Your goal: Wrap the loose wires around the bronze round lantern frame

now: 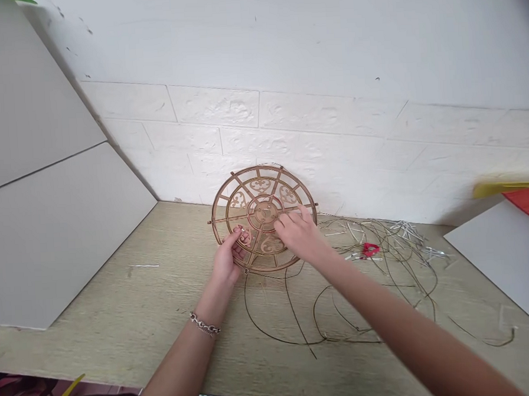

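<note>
A round bronze-coloured openwork frame (260,185) with spokes, rings and heart-shaped scrolls stands tilted up from the table near the wall. My left hand (229,254) grips its lower left edge, thumb in front and fingers partly behind the rim. Close to the thumb tip is a small whitish bit, too small to name. My right hand (298,229) is over the right side of the frame, fingers bent and pinched near the centre ring. What those fingertips hold, if anything, is hidden. Thin brown wires (288,303) trail from below the frame across the table.
On the right lie tangled wires, a pile of short white strips (408,235) and a red piece (370,250). One thin white strip (144,265) lies at left. Pale panels (71,232) border the left side; another panel (511,256) stands right. A white brick-patterned wall (224,111) closes the back.
</note>
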